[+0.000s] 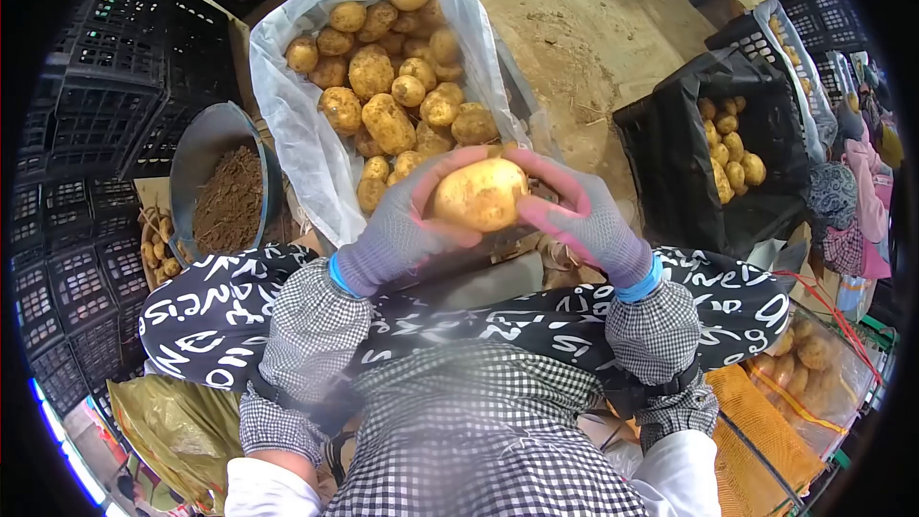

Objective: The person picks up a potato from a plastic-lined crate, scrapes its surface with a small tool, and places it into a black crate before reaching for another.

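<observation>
A large pale-yellow potato (481, 194) with a few dirt marks is held up in front of me between both gloved hands. My left hand (412, 220) curls its fingers and thumb round the potato's left side. On the other side, my right hand (584, 215) grips the potato's right end with fingers and thumb. Just beyond the hands stands a crate lined with a white plastic bag (292, 124), holding several soil-covered potatoes (388, 123). The far parts of the fingers are partly hidden behind the held potato.
To the left, a bucket (182, 158) holds brown soil (230, 201) beside stacked black crates (105, 86). At right, a black-lined crate (670, 124) contains more potatoes (735, 148). Bagged potatoes (799, 364) and an orange mesh sack (761, 431) lie at lower right. People sit at far right.
</observation>
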{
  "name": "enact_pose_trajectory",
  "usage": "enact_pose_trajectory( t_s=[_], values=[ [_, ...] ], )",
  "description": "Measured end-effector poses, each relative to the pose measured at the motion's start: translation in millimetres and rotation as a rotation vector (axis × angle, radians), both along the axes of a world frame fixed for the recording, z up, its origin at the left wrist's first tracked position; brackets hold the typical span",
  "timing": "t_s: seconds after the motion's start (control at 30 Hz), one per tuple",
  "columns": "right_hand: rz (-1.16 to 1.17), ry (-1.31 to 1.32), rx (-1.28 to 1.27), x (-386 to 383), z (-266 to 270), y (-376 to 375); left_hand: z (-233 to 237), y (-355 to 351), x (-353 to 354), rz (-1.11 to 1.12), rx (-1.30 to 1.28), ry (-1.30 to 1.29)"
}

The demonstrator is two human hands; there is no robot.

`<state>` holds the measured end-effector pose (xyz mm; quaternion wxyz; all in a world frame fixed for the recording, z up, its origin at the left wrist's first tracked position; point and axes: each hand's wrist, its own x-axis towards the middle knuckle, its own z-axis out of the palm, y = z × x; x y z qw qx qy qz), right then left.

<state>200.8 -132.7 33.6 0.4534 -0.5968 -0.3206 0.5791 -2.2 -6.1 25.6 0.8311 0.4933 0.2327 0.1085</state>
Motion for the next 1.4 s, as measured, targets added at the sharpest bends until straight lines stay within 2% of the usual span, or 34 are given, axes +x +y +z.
enact_pose_trajectory(
  t_s=[0.1,0.2,0.3,0.4,0.47,0.5,0.6,0.7,0.73,0.8,0.9,1.03,1.13,1.2,1.23,1.3,1.33,1.4],
  values=[
    [0.141,-0.128,-0.126,-0.3,28.3,3.3,-11.6,6.3,-6.5,-0.120,0.437,0.077],
    [0.090,-0.232,0.038,-6.5,3.2,0.2,-11.6,10.0,-7.3,-0.203,0.493,0.107],
    [0.134,-0.189,-0.171,-3.6,22.5,2.7,-14.4,8.9,-8.8,-0.191,0.395,0.101],
    [-0.012,-0.264,0.026,-3.4,-23.9,-1.7,-9.5,4.8,-5.4,-0.139,0.086,0.060],
    [-0.137,0.077,-0.078,-4.2,-20.8,-4.0,-7.8,6.2,-2.9,-0.144,0.547,0.046],
    [-0.128,0.194,-0.097,-5.2,-15.6,-3.3,-7.1,7.3,-1.9,-0.140,0.780,0.038],
    [0.025,0.434,-0.115,-9.2,-2.7,-2.3,-4.9,6.9,-1.3,-0.074,0.764,-0.012],
    [-0.021,0.406,0.218,-10.9,-5.0,3.0,-6.6,-1.9,3.3,0.113,0.260,-0.114],
    [-0.071,0.479,0.184,-10.6,-0.2,3.1,-7.6,-2.3,4.2,0.092,0.243,-0.115],
    [-0.092,0.451,0.172,-12.2,8.7,5.4,-11.4,-2.6,4.9,0.057,0.207,-0.117],
    [-0.110,0.431,0.182,-17.1,6.9,5.4,-3.4,-5.0,4.2,0.078,0.267,-0.014],
    [-0.102,0.413,0.184,-21.9,2.8,6.7,-8.6,-6.1,3.1,0.140,0.345,-0.028],
    [-0.058,0.130,0.245,-27.5,-16.0,7.5,-13.0,-6.9,2.2,0.175,0.515,0.037],
    [-0.003,-0.194,0.269,-26.1,-20.6,6.2,-15.3,-6.4,2.5,0.181,0.594,0.026],
    [0.024,-0.357,0.279,-24.6,-21.7,5.4,-13.7,-6.8,1.4,0.184,0.372,-0.016],
    [0.065,-0.367,0.301,-21.5,-23.0,4.3,-3.3,-6.0,0.0,0.184,-0.073,-0.098],
    [0.085,-0.372,0.311,-20.5,-23.4,3.9,-2.5,-0.8,-2.1,0.156,-0.071,-0.073],
    [0.126,-0.602,0.337,-21.7,-16.7,4.1,-2.5,7.5,-4.6,0.130,-0.060,-0.046]
  ],
)
